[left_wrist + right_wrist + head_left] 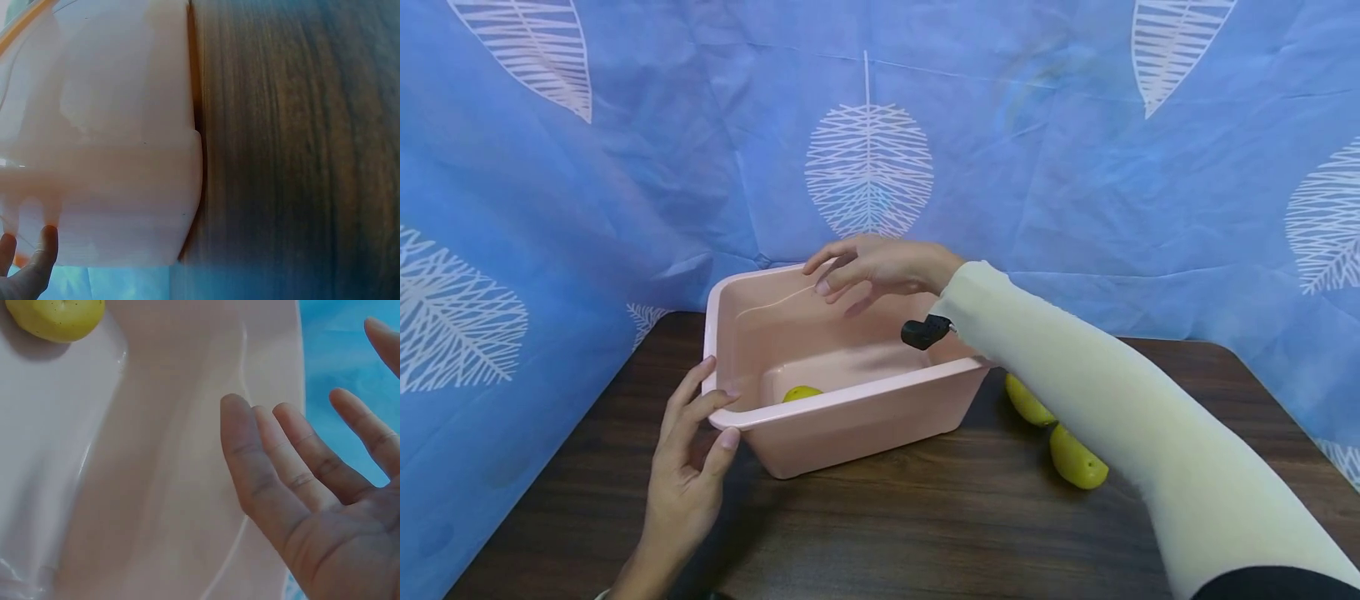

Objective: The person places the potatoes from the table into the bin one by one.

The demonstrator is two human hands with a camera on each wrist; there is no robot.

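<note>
While the left hand (688, 467) pinches the rim at the near left corner of a pink basin (857, 429) in the head view, its thumb outside and fingers over the edge, the right hand (880, 262) hangs above the basin's far side with its fingers loosely spread and nothing in them. A yellow fruit (802, 392) lies inside the basin, just to the right of the left hand's grip and on the person's side of the right hand, partly hidden by the near wall. Two more fruits, a farther one (1028, 402) and a nearer one (1078, 458), sit outside the basin on the dark wooden table (925, 517), below the right forearm's pale sleeve (1075, 375). A small black device (925, 332) juts out under the right wrist. Behind both hands hangs a blue cloth (1037, 167) with white leaf prints.

In the left wrist view, only two digits of the left hand show, their tips at the basin's outer wall; the rest of that grip is out of frame. Bare tabletop stretches beyond the wall.

In the right wrist view, the right hand's fingers are slightly bent, well apart from the fruit on the basin floor; cloth shows behind the fingers, past the rim.
</note>
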